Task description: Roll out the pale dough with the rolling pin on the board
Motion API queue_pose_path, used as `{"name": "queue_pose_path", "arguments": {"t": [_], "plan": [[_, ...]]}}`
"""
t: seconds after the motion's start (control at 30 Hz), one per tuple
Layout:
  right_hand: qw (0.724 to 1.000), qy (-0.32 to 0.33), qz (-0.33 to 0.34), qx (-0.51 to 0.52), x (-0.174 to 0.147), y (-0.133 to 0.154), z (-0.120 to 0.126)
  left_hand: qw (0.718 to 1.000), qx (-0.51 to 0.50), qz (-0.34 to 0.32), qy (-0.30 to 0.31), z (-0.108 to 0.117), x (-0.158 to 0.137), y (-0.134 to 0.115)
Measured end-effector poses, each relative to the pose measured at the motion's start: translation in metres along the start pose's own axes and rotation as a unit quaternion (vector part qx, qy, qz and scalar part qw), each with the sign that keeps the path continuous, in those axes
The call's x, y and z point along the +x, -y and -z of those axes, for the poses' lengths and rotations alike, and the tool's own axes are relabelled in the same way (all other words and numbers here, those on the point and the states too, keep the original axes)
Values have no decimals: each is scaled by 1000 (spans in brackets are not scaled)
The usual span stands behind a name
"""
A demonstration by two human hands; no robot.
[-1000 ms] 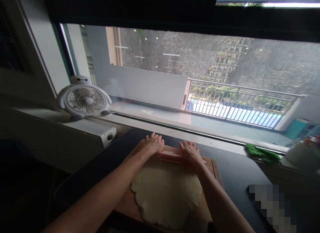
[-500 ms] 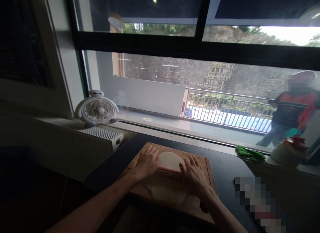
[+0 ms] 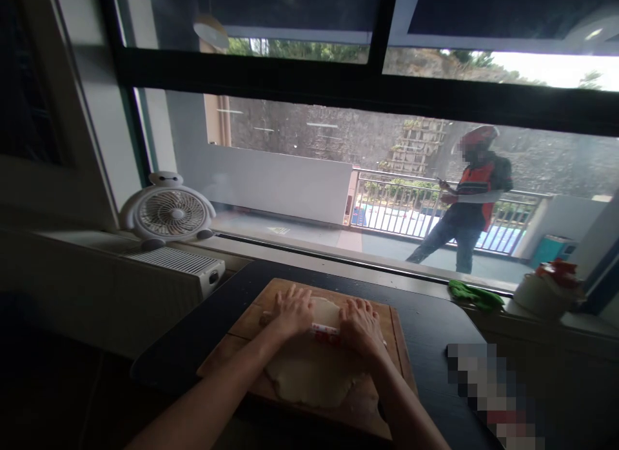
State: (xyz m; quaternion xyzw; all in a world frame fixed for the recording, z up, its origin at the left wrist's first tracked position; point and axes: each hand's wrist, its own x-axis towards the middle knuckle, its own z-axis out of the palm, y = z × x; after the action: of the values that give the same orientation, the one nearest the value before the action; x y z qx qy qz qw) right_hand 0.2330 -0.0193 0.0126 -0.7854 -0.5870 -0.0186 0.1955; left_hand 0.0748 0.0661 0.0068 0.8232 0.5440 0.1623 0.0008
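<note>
A pale sheet of dough (image 3: 312, 376) lies flat on a wooden board (image 3: 232, 331). Across it rests a rolling pin (image 3: 326, 332) with a red and white printed band, mostly covered by my hands. My left hand (image 3: 293, 311) lies over the pin's left part, palm down, fingers stretched forward and apart. Over the right part is my right hand (image 3: 358, 321), also palm down with its fingers extended. Both press on the pin from above rather than wrapping round it. Dough shows on the near and far sides of the pin.
The board sits on a dark table (image 3: 430, 327) by a window. A white fan (image 3: 169, 211) stands at the left. A green cloth (image 3: 476, 295) and a white container (image 3: 546, 292) are on the right sill. A blurred item (image 3: 493, 385) lies at right. Outside, a person (image 3: 476, 192) walks.
The pin has turned under my hands, showing more of its printed band. More of the near dough is visible. Outside, the person has moved left. The view has shifted slightly.
</note>
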Motion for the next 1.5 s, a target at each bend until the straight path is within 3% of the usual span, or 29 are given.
{"name": "queue_pose_path", "arguments": {"t": [0.2,0.3,0.4,0.63,0.77,0.93,1.2,1.33,1.5], "plan": [[998,-40,24,-33,-56,10,3,992,10,-66,-107,12,-63,1],[998,-40,32,-48,-66,12,4,988,12,-80,-128,18,-76,0],[998,-24,31,-45,-54,11,6,991,10,-65,-115,16,-65,-1],[999,8,11,-34,17,1,1,998,-21,-15,-58,-6,11,-3],[999,8,-7,-37,39,-3,-5,999,-27,-1,-40,-11,33,-3],[999,-17,9,-31,14,-1,-3,999,-29,-16,-36,-6,8,-3],[996,-66,28,-50,-53,9,-2,989,-3,-86,-118,17,-70,-5],[996,-67,29,-56,-47,10,0,989,2,-82,-122,21,-68,-8],[996,-64,30,-51,-12,7,6,991,-2,-65,-112,14,-32,-9]]}}
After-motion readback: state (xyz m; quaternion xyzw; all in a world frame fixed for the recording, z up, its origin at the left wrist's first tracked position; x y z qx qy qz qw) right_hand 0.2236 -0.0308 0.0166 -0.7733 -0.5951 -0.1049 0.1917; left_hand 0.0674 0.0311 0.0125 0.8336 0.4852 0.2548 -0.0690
